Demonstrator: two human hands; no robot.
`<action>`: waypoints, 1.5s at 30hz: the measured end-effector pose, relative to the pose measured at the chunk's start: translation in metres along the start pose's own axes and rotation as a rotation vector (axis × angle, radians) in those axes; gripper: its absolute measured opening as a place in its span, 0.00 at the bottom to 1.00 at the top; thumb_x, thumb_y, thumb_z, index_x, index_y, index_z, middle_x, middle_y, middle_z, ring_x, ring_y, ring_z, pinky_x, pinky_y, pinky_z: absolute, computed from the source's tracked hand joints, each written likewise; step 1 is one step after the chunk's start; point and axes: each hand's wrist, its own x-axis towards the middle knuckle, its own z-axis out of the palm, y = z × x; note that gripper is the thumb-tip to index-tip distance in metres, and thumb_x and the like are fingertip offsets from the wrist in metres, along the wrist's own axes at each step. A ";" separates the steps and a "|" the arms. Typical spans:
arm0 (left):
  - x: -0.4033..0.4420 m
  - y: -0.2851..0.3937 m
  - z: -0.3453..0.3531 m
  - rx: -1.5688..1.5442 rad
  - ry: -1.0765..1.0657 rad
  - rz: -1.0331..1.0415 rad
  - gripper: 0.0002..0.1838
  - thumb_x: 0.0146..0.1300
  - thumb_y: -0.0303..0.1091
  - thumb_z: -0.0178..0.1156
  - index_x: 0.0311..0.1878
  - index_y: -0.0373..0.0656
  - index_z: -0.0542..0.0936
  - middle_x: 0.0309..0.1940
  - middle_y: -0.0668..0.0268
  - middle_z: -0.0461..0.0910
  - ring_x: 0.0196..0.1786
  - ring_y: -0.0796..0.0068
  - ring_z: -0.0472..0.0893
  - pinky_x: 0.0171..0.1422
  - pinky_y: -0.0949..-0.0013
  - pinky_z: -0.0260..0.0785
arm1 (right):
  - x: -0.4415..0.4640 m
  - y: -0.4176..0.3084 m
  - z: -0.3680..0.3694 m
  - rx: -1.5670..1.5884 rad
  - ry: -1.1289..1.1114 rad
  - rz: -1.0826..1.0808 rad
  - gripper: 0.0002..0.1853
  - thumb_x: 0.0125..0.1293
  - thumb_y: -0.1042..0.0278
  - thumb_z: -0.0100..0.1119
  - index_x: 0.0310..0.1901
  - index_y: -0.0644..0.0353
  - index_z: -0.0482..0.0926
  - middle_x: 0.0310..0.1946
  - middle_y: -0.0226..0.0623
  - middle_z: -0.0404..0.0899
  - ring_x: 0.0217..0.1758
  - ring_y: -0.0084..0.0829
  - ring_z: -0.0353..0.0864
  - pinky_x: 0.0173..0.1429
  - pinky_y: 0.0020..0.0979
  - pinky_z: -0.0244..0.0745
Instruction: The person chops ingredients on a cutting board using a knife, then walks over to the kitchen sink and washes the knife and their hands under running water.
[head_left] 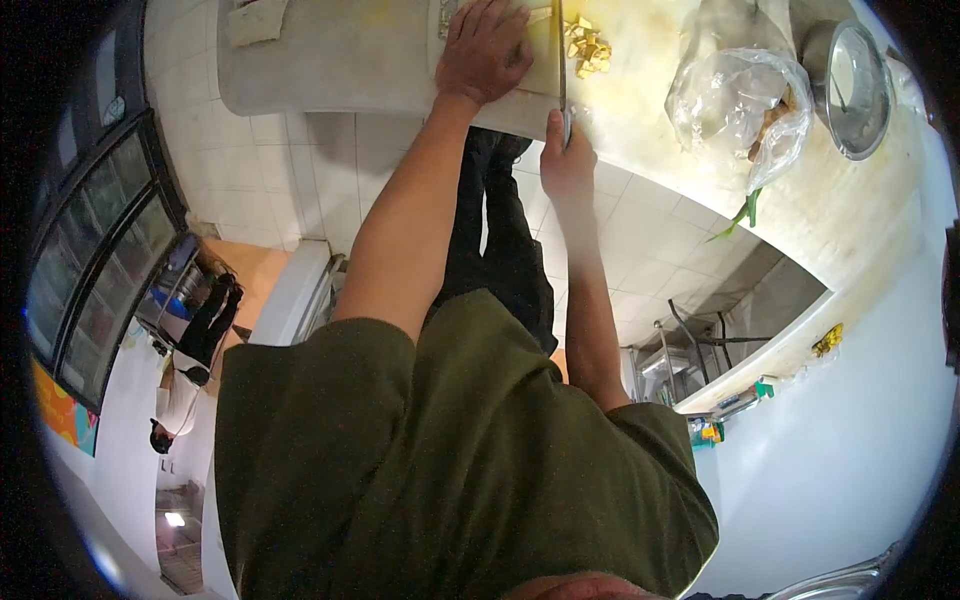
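Note:
My right hand point(568, 165) is closed around the handle of a knife point(562, 65), whose blade points away from me and is seen nearly edge-on. Under the blade lies a pale cutting board point(535, 80) at the counter's near edge. On the board, left of the knife, my left hand point(485, 55) rests with its fingers curled. Beside its fingertips a pale yellow strip of food point(541, 15) shows; what the fingers cover is hidden. Just right of the blade sits a small heap of chopped yellowish pieces point(588, 48).
A clear plastic bag point(740, 105) with brownish contents lies on the counter point(640, 120), green stalks point(742, 215) by its lower end. Farther right stands a metal bowl point(855, 90). A cloth point(257, 22) lies at the far left. Another person point(185, 390) is in the background.

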 end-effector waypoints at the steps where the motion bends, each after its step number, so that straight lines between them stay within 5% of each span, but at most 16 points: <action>1: 0.001 0.000 0.000 0.010 -0.002 -0.008 0.23 0.62 0.39 0.58 0.61 0.43 0.77 0.65 0.51 0.73 0.73 0.49 0.66 0.77 0.48 0.55 | -0.002 -0.007 -0.001 0.060 0.007 0.053 0.28 0.78 0.47 0.47 0.35 0.70 0.75 0.30 0.64 0.78 0.37 0.67 0.77 0.43 0.55 0.70; 25: -0.005 -0.005 0.005 0.076 0.055 0.044 0.26 0.62 0.40 0.57 0.63 0.45 0.77 0.67 0.51 0.72 0.72 0.48 0.67 0.77 0.47 0.56 | 0.018 -0.011 0.013 -0.106 -0.031 -0.025 0.26 0.78 0.47 0.44 0.40 0.68 0.76 0.34 0.65 0.80 0.41 0.69 0.78 0.44 0.61 0.72; 31: -0.002 -0.009 0.001 -0.031 -0.020 0.015 0.26 0.62 0.41 0.59 0.64 0.45 0.77 0.67 0.52 0.71 0.73 0.48 0.66 0.77 0.47 0.56 | -0.012 -0.009 0.007 -0.211 -0.104 0.182 0.25 0.78 0.48 0.45 0.44 0.68 0.75 0.36 0.66 0.80 0.42 0.68 0.79 0.46 0.61 0.73; 35: -0.008 -0.004 0.008 0.043 -0.021 -0.008 0.26 0.61 0.41 0.60 0.63 0.45 0.77 0.67 0.52 0.72 0.73 0.49 0.66 0.76 0.48 0.57 | 0.024 -0.005 0.017 -0.159 0.004 -0.062 0.27 0.77 0.47 0.46 0.42 0.69 0.76 0.39 0.66 0.81 0.47 0.67 0.79 0.50 0.57 0.74; 45: 0.000 -0.007 0.006 -0.008 0.061 0.041 0.23 0.61 0.39 0.59 0.60 0.44 0.79 0.64 0.50 0.73 0.71 0.48 0.68 0.75 0.47 0.59 | -0.009 -0.011 0.013 0.041 -0.026 0.173 0.25 0.78 0.48 0.46 0.41 0.67 0.77 0.33 0.63 0.81 0.40 0.65 0.80 0.44 0.53 0.73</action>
